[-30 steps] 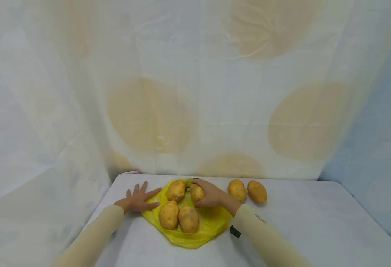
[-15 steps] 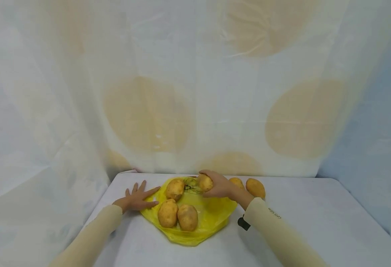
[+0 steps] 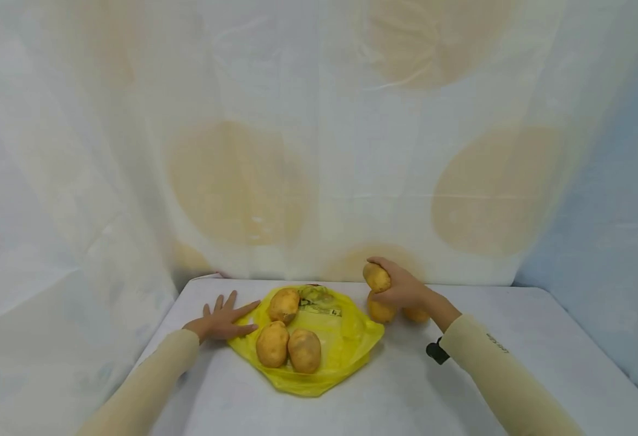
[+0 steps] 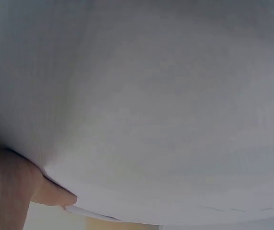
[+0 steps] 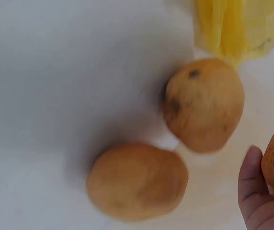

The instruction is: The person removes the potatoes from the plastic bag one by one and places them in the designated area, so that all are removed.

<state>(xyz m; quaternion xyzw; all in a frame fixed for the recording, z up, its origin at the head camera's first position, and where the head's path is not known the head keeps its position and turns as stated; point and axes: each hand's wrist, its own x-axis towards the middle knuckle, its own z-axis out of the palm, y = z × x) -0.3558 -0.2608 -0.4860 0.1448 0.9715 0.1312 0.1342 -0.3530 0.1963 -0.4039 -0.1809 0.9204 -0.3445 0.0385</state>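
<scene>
My right hand (image 3: 404, 289) grips a potato (image 3: 377, 277), raised in front of the two potatoes at the right of the bag; part of it also shows at the edge of the right wrist view. Below it lie a potato (image 5: 205, 105) with dark spots and a smoother potato (image 5: 138, 182). My left hand (image 3: 222, 319) rests with fingers spread, its fingertips on the left edge of a flattened yellow plastic bag (image 3: 346, 348). On the bag sit three potatoes: one at the back (image 3: 284, 304), one front left (image 3: 272, 344) and one front right (image 3: 304, 350).
A white cloth covers the table (image 3: 515, 363). Behind it hangs a pale curtain (image 3: 351, 151) with large tan spots, and white and bluish sheets close off the sides. A black strap (image 3: 437, 351) hangs at my right wrist.
The right hand has lifted a potato off the back of the yellow bag and carried it right and up, over the two potatoes beside the bag. The left hand has stayed put.
</scene>
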